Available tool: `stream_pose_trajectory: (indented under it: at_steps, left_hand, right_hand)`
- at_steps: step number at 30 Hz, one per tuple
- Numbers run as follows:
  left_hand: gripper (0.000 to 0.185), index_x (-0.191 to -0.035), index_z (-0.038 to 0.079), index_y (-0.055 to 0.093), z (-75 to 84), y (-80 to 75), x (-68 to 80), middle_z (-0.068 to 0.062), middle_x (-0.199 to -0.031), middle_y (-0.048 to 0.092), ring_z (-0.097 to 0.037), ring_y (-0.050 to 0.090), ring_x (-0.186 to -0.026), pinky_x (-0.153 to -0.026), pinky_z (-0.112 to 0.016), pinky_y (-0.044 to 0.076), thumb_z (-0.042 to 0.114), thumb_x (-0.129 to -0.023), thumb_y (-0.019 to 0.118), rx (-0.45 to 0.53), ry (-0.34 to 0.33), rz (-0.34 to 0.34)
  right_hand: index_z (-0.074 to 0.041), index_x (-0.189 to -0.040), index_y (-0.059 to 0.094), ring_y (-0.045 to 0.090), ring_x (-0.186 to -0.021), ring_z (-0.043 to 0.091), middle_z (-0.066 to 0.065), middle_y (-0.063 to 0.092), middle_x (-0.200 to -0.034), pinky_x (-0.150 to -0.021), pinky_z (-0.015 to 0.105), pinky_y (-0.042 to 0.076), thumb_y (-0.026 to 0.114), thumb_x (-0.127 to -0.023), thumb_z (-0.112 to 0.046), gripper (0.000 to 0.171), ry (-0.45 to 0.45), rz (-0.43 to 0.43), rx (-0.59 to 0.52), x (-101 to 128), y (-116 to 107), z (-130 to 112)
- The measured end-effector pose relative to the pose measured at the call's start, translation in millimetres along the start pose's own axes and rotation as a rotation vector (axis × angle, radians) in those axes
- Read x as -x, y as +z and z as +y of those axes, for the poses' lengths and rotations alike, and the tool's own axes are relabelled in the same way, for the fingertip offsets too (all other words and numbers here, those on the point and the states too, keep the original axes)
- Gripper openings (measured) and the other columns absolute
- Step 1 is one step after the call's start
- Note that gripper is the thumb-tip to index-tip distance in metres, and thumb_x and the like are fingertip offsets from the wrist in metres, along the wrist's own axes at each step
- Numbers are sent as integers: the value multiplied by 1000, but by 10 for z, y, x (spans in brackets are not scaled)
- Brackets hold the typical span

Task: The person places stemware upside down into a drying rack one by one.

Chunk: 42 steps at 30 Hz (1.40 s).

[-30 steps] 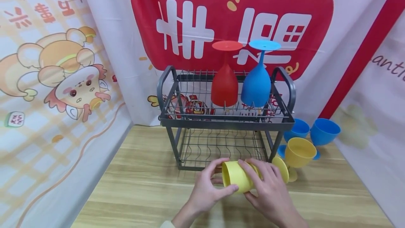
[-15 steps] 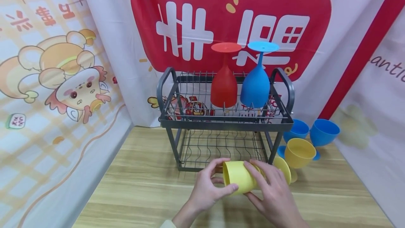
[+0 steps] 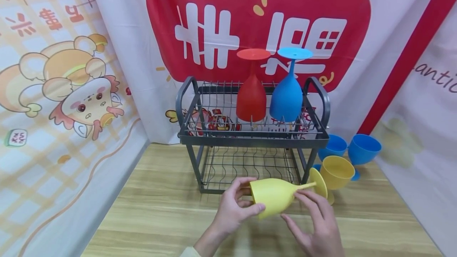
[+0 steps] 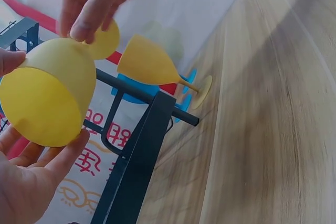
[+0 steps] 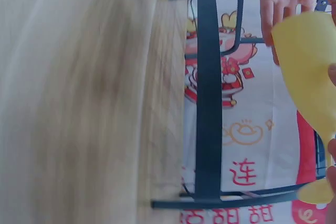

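A yellow plastic goblet point(image 3: 273, 195) lies sideways in the air before the rack, its mouth toward the left and its foot toward the right. My left hand point(image 3: 232, 211) holds the bowl near the rim, thumb on the near side and fingers around the far side. My right hand point(image 3: 317, 221) has its fingertips at the narrow end of the bowl by the stem, with the thumb spread apart below. In the left wrist view the goblet's open mouth point(image 4: 37, 106) faces the camera. The right wrist view shows the bowl point(image 5: 310, 66) tapering down to the stem.
A dark two-tier dish rack point(image 3: 255, 142) stands behind the hands. On its top tier a red goblet point(image 3: 251, 98) and a blue goblet point(image 3: 286, 98) stand upside down. Right of the rack are another yellow goblet point(image 3: 337, 171) and two blue goblets point(image 3: 364, 150), upright on the wooden table point(image 3: 160, 217).
My right hand has slid off the bowl's side toward the stem, its thumb now apart, uncovering more of the bowl and stem. The left hand keeps its hold near the rim.
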State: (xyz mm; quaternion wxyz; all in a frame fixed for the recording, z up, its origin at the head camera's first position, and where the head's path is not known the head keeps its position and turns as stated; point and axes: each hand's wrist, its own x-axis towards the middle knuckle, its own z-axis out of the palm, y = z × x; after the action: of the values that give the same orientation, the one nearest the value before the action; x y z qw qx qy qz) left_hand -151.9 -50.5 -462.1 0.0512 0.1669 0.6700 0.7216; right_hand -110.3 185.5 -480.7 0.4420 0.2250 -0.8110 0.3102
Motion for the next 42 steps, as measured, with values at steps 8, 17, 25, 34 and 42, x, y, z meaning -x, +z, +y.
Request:
stream_pose_trajectory:
  at_steps: [8, 17, 25, 34, 42]
  left_hand:
    - [72, -144, 1, 49, -20, 47, -1, -25, -144, 55, -25, 63, -124, -98, -35, 63, 4, -81, 84, 104, 2, -25]
    - [75, -144, -5, 42, -54, 109, 32, -25, -148, 50, -23, 61, -129, -100, -37, 62, 5, -81, 82, 168, 17, -66]
    - [74, -142, -6, 42, -94, 161, 43, -25, -147, 50, -24, 62, -127, -95, -38, 65, 5, -82, 83, 180, 19, -104]
    - [71, -142, 1, 46, -98, 212, 51, -21, -154, 49, -24, 64, -131, -99, -39, 63, 7, -83, 85, 188, -28, -119]
    - [69, -145, 5, 50, -93, 248, 50, -20, -149, 53, -25, 67, -127, -99, -34, 63, 9, -85, 84, 155, -68, -127]
  right_hand:
    - [-10, -114, 71, 62, -113, -1, -3, 71, -119, -99, 4, 46, 95, -75, -6, 45, 661, -42, -178, 33, 21, -257]
    - [-1, -138, 60, 70, -108, 3, -8, 72, -119, -93, 15, 59, 83, -89, -3, 54, 1024, -53, -575, -85, 29, -297]
    - [13, -154, 38, 67, -116, -3, -19, 68, -123, -96, 15, 58, 68, -98, 5, 64, 1028, -80, -808, -10, 99, -199]
    - [0, -150, 46, 67, -120, 5, -8, 70, -128, -101, 20, 58, 51, -105, 8, 46, 974, -27, -1131, 143, 154, -80]
    - [-18, -133, 65, 70, -119, 10, 1, 72, -128, -102, 24, 59, 44, -106, 11, 45, 893, 63, -1334, 210, 187, -56]
